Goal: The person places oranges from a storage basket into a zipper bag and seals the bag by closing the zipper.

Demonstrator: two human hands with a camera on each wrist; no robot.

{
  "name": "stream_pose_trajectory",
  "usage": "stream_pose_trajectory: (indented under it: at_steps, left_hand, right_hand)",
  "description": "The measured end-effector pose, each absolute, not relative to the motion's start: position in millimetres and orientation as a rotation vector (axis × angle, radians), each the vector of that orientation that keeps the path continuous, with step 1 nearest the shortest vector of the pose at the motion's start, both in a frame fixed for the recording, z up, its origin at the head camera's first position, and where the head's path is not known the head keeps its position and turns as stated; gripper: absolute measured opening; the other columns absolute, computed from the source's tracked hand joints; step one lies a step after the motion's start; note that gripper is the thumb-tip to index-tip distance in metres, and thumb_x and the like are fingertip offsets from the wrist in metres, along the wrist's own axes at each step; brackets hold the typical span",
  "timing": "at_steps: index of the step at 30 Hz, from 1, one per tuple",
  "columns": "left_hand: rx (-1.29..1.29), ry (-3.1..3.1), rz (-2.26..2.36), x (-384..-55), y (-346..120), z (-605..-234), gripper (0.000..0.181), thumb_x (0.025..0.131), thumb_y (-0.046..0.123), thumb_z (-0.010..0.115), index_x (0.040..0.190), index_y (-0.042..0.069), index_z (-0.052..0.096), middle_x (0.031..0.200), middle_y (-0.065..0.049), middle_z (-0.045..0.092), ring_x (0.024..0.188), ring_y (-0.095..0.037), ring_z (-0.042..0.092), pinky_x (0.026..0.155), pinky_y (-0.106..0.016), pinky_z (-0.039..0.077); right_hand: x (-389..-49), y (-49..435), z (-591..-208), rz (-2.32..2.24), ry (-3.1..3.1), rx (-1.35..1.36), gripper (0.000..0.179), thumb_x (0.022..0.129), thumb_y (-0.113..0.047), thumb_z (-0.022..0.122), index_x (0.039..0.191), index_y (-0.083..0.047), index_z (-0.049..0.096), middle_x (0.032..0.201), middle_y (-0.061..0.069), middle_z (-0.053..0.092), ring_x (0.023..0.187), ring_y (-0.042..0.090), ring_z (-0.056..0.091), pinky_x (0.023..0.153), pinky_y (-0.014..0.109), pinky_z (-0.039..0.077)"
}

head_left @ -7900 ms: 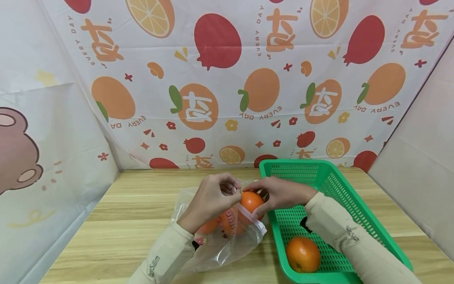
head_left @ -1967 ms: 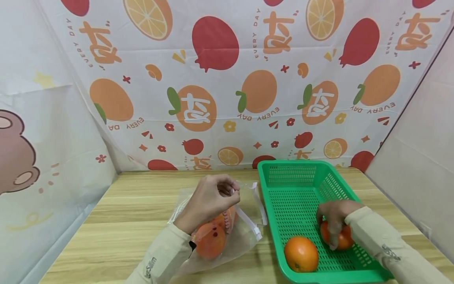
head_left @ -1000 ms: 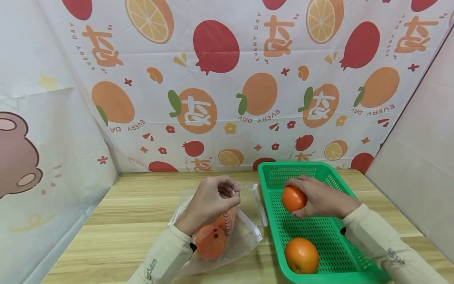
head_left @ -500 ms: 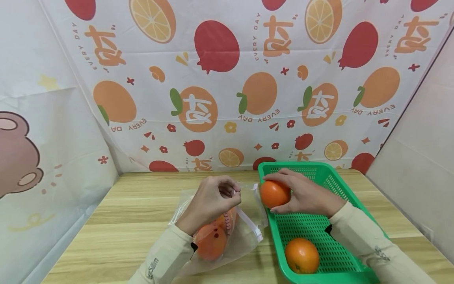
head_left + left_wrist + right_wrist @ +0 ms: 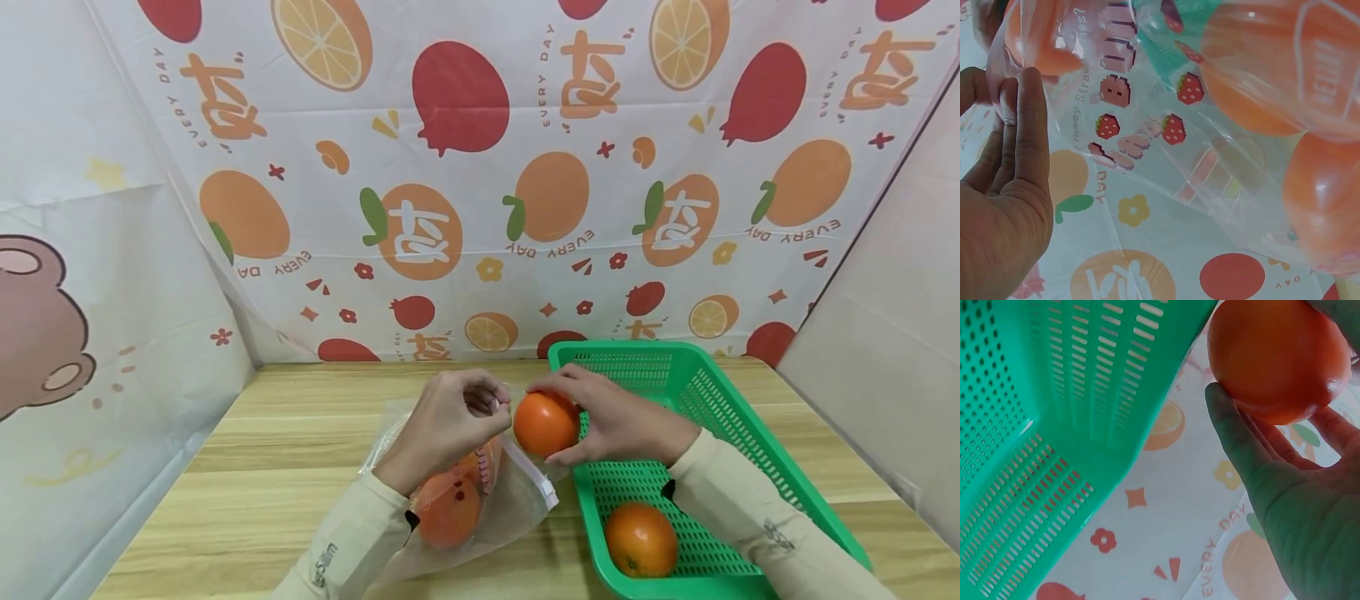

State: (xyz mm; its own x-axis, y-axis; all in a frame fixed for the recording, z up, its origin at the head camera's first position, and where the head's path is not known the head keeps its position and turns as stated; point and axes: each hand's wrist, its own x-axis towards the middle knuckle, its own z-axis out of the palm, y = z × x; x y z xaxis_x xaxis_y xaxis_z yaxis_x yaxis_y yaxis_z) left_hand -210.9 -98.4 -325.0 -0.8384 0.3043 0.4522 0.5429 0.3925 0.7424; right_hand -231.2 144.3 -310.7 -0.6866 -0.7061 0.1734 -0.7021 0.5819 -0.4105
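My left hand (image 5: 453,425) pinches the rim of a clear zip bag (image 5: 498,517) between thumb and fingers. Inside the bag lie oranges (image 5: 447,510), seen through printed plastic; the left wrist view shows the strawberry print and oranges (image 5: 1319,194) bulging in it. In my right hand (image 5: 615,421) is another orange (image 5: 546,423), gripped between thumb and fingers at the bag's mouth, close to my left fingertips. The right wrist view has that orange (image 5: 1279,359) just outside the basket wall. Whether it touches the bag's rim I cannot tell.
A green plastic basket (image 5: 780,467) stands right of the bag, with one orange (image 5: 641,539) in its near left corner. Under everything is a wood-grain table (image 5: 225,483). A fruit-print cloth (image 5: 480,208) hangs behind, with pale cloth at both sides.
My right hand took an orange from the basket's right side, lifted it and carried it left over the basket edge to the bag. My left hand has kept its hold on the rim.
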Motion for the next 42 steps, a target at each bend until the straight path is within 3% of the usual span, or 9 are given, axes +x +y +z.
stream_pose_trajectory:
  at_steps: [10,16,27,42]
  left_hand:
    - [-0.74,-2.423,-1.44,-211,-100,-324,0.006,0.082,0.005,0.073,0.085,0.01,0.073,0.076,0.004,0.068,0.067,-0.012,0.065,0.065,-0.026,0.059]
    - [-0.739,-2.43,-1.435,-211,-100,-323,0.006,0.083,0.006,0.073,0.087,0.009,0.073,0.077,0.004,0.068,0.067,-0.012,0.065,0.065,-0.026,0.059]
    - [-0.747,-2.415,-1.426,-209,-99,-324,0.006,0.083,0.005,0.072,0.087,0.009,0.073,0.077,0.005,0.068,0.067,-0.01,0.065,0.065,-0.026,0.059]
    - [-0.777,-2.4,-1.42,-214,-97,-324,0.007,0.081,0.003,0.071,0.086,0.008,0.073,0.078,0.005,0.068,0.067,-0.009,0.065,0.066,-0.026,0.059]
  right_hand:
    - [-235,137,-315,-0.832,2.653,-1.216,0.076,0.077,-0.031,0.089,0.14,-0.013,0.051,0.123,-0.002,0.058,0.104,0.016,0.057,0.082,0.028,0.056]
    - [-234,136,-315,-0.777,2.684,-1.231,0.073,0.077,-0.037,0.088,0.138,-0.015,0.055,0.126,0.001,0.052,0.106,0.017,0.054,0.083,0.028,0.055]
    - [-234,135,-316,-0.749,2.649,-1.243,0.069,0.076,-0.031,0.09,0.134,-0.013,0.056,0.123,-0.001,0.059,0.104,0.017,0.057,0.081,0.026,0.056]
    - [-234,121,-317,-0.655,2.675,-1.248,0.066,0.074,-0.024,0.089,0.134,-0.016,0.064,0.117,0.0,0.045,0.102,0.019,0.052,0.079,0.028,0.056]
